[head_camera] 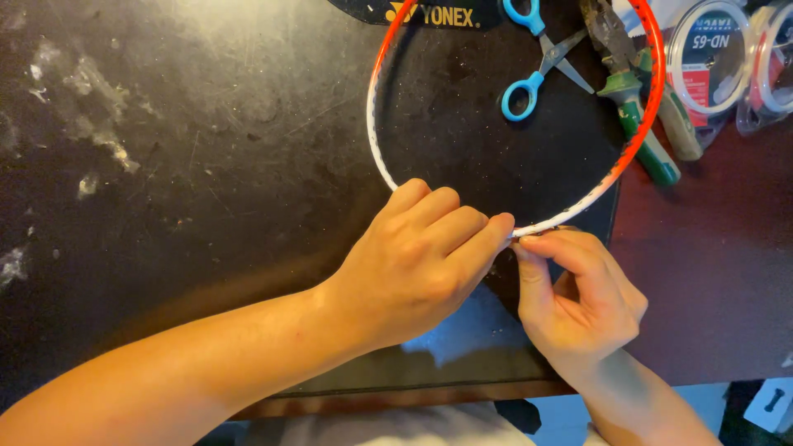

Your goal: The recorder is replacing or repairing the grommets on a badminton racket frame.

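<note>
While the racket frame lay unstrung on the dark bench, its white lower rim ran between the fingers of both hands. The left hand curled over it, fingertips pressed together on the rim; the right hand pinched the same spot from below. Beyond the fingers, inside the hoop, lay blue scissors and green-handled pliers.

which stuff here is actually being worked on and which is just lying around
In use: racket frame, unstrung, pinched at its near rim by left hand and right hand.

Lying about: blue scissors, green-handled pliers, string reels in packets, dark mat.
</note>
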